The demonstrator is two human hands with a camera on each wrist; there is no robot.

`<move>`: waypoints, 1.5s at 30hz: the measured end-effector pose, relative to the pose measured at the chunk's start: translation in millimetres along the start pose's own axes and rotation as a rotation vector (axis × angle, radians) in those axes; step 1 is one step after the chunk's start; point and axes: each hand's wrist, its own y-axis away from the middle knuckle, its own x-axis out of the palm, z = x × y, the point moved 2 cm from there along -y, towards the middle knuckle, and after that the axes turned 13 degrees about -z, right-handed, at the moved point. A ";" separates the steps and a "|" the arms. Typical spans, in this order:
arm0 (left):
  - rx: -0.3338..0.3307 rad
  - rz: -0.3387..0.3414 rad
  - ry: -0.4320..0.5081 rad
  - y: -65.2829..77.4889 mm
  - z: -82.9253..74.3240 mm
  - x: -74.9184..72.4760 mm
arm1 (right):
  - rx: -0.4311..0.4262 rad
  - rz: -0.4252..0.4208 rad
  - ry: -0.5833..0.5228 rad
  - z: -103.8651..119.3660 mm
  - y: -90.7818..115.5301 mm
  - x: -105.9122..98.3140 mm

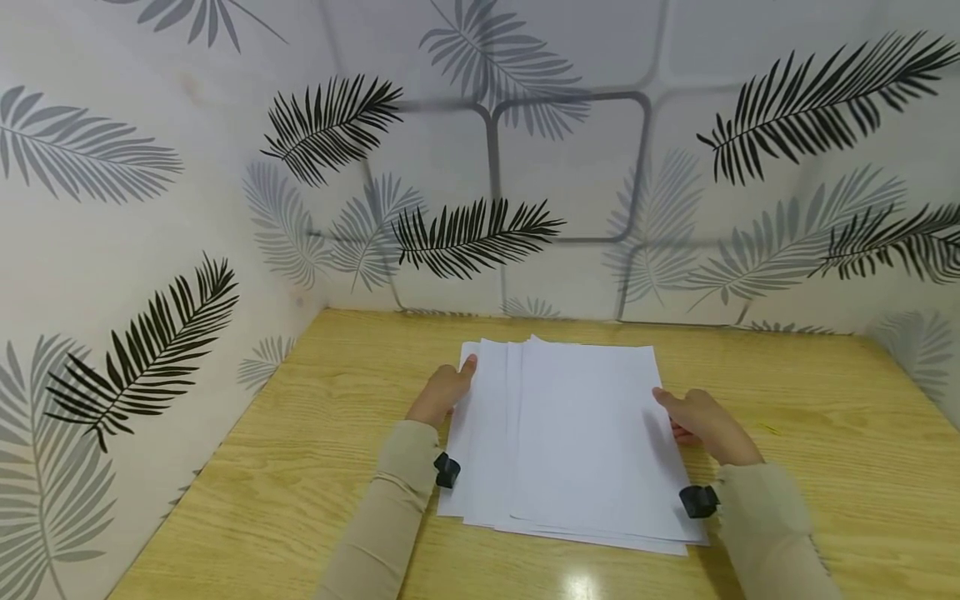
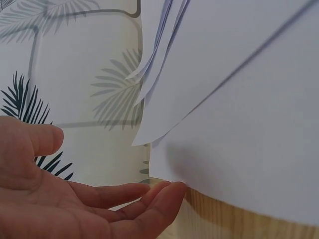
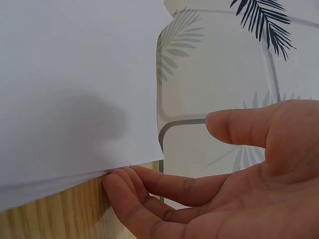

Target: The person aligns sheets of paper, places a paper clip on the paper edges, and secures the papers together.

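Note:
A loose stack of white paper sheets (image 1: pixel 588 433) lies on the wooden table, its sheets fanned out unevenly toward the left. At its left edge is my left hand (image 1: pixel 441 395). The left wrist view shows that hand's fingertips (image 2: pixel 169 196) touching the edge of the lowest sheet, with the thumb raised apart from the paper. My right hand (image 1: pixel 708 423) is at the right edge. In the right wrist view its fingertips (image 3: pixel 117 184) touch the stack's lower edge, and the thumb (image 3: pixel 234 127) stays clear of the sheets.
The wooden table (image 1: pixel 300 467) meets a wall (image 1: pixel 570 167) with a leaf pattern at the back, and another patterned wall (image 1: pixel 112 250) on the left. A small yellow object (image 1: pixel 771 429) lies right of the right hand. Each wrist bears a small black device (image 1: pixel 447 471).

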 end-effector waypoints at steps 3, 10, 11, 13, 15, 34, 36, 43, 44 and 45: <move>0.005 -0.003 0.009 0.4 -0.5 2.8 | -0.002 0.013 0.000 1.3 1.1 1.2; 0.007 0.013 0.034 3.1 -4.3 7.5 | 0.016 0.009 0.019 4.0 -0.8 5.7; 0.010 0.015 0.034 3.5 -5.0 8.0 | 0.025 0.003 0.022 4.5 -1.2 6.3; 0.016 0.018 0.037 4.4 -5.9 8.9 | 0.029 0.000 0.023 5.1 -2.1 7.6; 0.026 0.017 0.032 4.6 -6.4 9.7 | 0.027 -0.007 0.031 6.0 -2.6 8.5; 0.048 0.011 0.048 5.5 -11.6 22.8 | 0.004 -0.010 0.034 13.9 -1.1 16.6; 0.053 0.010 0.057 6.6 -12.2 23.6 | -0.005 -0.005 0.020 14.2 0.4 16.8; 0.052 -0.001 0.052 8.5 -14.9 25.2 | -0.053 0.007 -0.002 14.2 3.5 16.8; 0.049 -0.005 0.052 8.5 -15.2 25.4 | -0.062 0.009 -0.005 14.0 4.0 16.5; 0.044 -0.008 0.054 8.1 -15.4 25.7 | -0.070 0.011 -0.008 13.8 4.5 16.2</move>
